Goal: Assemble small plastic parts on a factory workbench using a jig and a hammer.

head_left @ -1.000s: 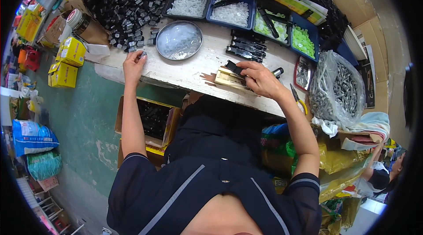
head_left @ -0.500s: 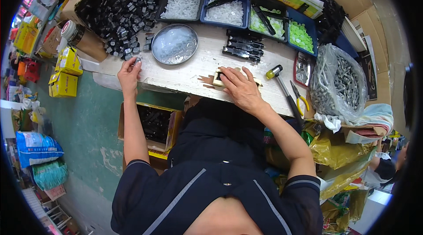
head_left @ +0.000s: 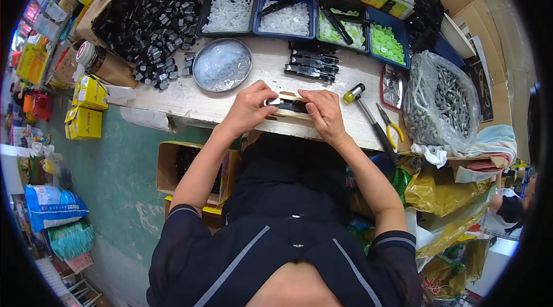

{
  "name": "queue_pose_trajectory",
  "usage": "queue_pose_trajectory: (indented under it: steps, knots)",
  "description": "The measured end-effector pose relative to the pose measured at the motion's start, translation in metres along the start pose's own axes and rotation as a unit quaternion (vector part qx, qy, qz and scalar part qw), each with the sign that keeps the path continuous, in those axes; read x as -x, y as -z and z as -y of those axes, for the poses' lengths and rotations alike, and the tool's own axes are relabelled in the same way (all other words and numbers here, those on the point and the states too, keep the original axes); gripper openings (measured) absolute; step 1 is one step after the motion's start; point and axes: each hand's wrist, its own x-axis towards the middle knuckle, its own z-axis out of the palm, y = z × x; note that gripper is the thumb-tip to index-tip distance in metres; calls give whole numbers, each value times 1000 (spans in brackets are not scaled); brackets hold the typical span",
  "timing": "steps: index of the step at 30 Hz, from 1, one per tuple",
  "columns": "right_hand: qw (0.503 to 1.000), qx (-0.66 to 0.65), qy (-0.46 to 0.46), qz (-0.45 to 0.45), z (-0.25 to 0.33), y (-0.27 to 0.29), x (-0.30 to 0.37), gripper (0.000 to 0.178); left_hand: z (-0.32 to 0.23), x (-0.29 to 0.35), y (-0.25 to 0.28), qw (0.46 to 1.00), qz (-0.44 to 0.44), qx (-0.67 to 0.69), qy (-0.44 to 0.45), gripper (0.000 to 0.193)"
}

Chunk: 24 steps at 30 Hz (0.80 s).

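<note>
Near the front edge of the bench, a cream-coloured block fixture [head_left: 295, 115] has a long black plastic part [head_left: 284, 111] lying in it. My left hand [head_left: 251, 107] pinches a small black-and-silver block [head_left: 273, 101] at the left end of that part. My right hand [head_left: 326, 114] is closed around the fixture's right end, thumb on the near side and fingers on the far side; its grip partly hides the black part. Several similar black assemblies [head_left: 311, 65] lie in a stack behind my hands.
A heap of small black blocks [head_left: 158, 22] fills the back left, beside a round metal dish [head_left: 246, 53]. Trays of white pieces [head_left: 229, 14] and green discs [head_left: 387, 44] line the back. On the right are a hammer [head_left: 368, 114], pliers [head_left: 390, 125] and a bag of metal parts [head_left: 443, 99].
My left hand has moved right from beside the heap to the fixture, bringing the small block. My right hand has shifted from lying over the fixture to gripping its right end.
</note>
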Motion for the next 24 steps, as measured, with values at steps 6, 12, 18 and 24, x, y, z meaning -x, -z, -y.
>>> queue_pose_trajectory:
  steps: [6, 12, 18, 24]
  knots:
    - [1000, 17, 18, -11, 5, -2, -1, 19, -1, -20, -22, 996, 77, -43, -21, 26]
    - [1000, 7, 3, 2, 3, 0, 0, 18, 1, -30, -17, 985, 130, 56, 98, 19]
    - [1000, 5, 6, -13, 5, -1, -2, 17, 21, -12, -28, 910, 26, 335, 241, 7]
    - [1000, -1, -11, -21, 5, 0, -6, 16, 20, -13, -31, 918, 9, 324, 230, 5]
